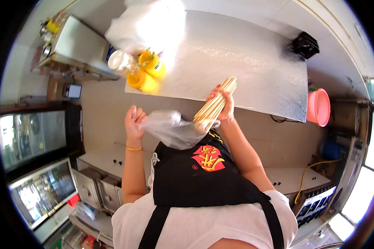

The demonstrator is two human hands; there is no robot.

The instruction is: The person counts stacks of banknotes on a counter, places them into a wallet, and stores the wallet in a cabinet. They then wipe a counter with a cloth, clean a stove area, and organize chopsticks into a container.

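Note:
My right hand (227,104) grips a thick bundle of thin wooden sticks (214,105), near the front edge of a metal-topped table (237,65). The sticks are tilted, with their lower ends against or inside a clear plastic bag (174,129); which of the two is hard to tell. The bag stretches leftward in front of the black apron (187,183) to my left hand (134,119), whose curled fingers hold its edge. A yellow band circles the left wrist. Whether the sticks are chopsticks or skewers cannot be told.
Two yellow containers (142,81) and a white-lidded jar (119,60) stand at the table's left end, beside a large pale plastic bag (124,31). A black crate-like holder (305,45) is at the far right. A pink bucket (319,107) stands by the right edge.

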